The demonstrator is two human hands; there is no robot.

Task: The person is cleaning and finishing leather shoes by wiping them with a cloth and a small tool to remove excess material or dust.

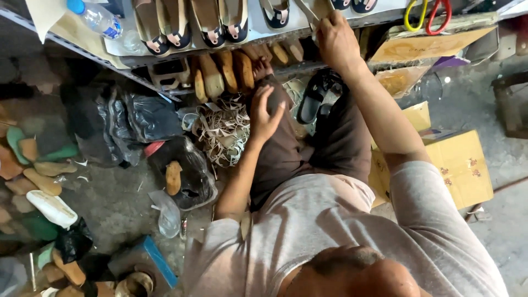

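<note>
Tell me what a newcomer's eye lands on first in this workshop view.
First, the row of sandals lined up on the metal shelf along the top, where the right hand grips a tan sole. Below, the left hand rests on the knee beside a heap of pale straps.

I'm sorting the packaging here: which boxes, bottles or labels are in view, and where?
Water bottle: shelf, top left; clear, blue cap and label.
Cardboard box: floor, right; yellow-brown, small dark marks.
Flat cardboard: upper right, tan.
Black plastic bags: floor, left of the left hand.
</note>
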